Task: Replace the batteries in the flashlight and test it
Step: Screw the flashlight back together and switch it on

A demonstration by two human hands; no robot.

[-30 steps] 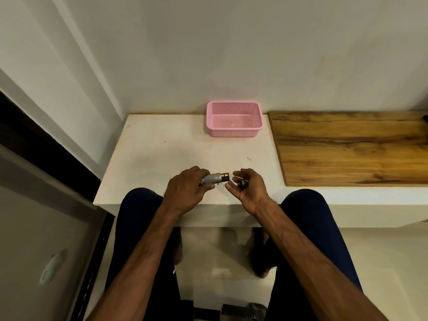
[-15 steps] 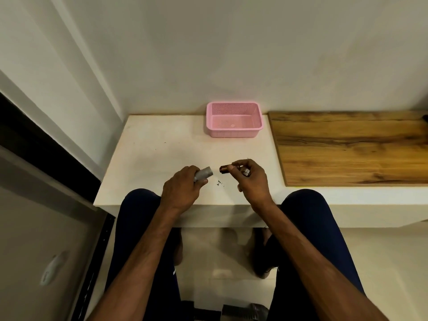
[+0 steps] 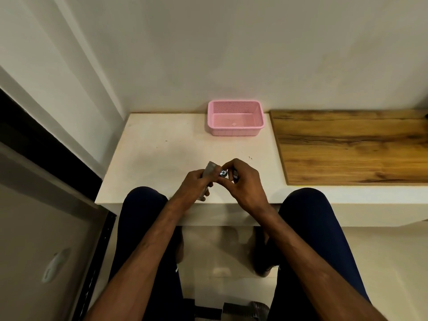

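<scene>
My left hand [image 3: 193,185] grips the grey flashlight body [image 3: 210,170] above the front of the white table [image 3: 162,149]. The tube is tilted with its open end pointing up and away from me. My right hand [image 3: 243,184] is close against it on the right. Its fingers pinch a small shiny metal end cap [image 3: 222,174] near the tube, and a dark battery [image 3: 235,175] shows between the fingers behind the cap. Most of the battery is hidden by the fingers.
A pink perforated basket [image 3: 235,130] stands at the back of the table by the wall. A wooden board [image 3: 347,147] covers the surface to the right. My knees reach the table's front edge, and a dark frame stands on the left.
My right hand drew the battery out of the tube and away to the right, then came back close to the left hand. The left hand tipped the flashlight body from sideways to more upright.
</scene>
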